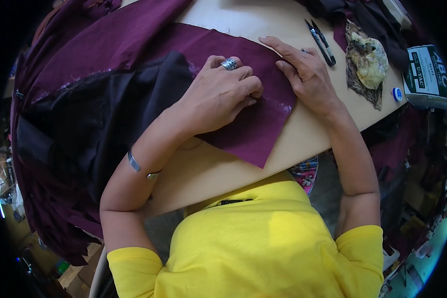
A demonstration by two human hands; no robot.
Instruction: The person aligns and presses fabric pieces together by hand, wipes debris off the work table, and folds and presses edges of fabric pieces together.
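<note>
Maroon cloth lies across the tabletop, its corner pointing toward me. My left hand, with a silver ring and a bracelet on that arm, rests over the cloth. Its fingers are curled in and pressed together; whatever is between them is hidden. At the cloth's right edge lies my right hand, index finger stretched along the border and thumb apart from it. Whitish marks or loose threads show on the cloth near its right edge. Black fabric is bunched on the left, beside my left forearm.
Thread snips lie beyond my right hand. Farther right are a pale lump on a ragged dark piece, a small blue-and-white cap and a green-and-white packet. The beige table ends just before my body.
</note>
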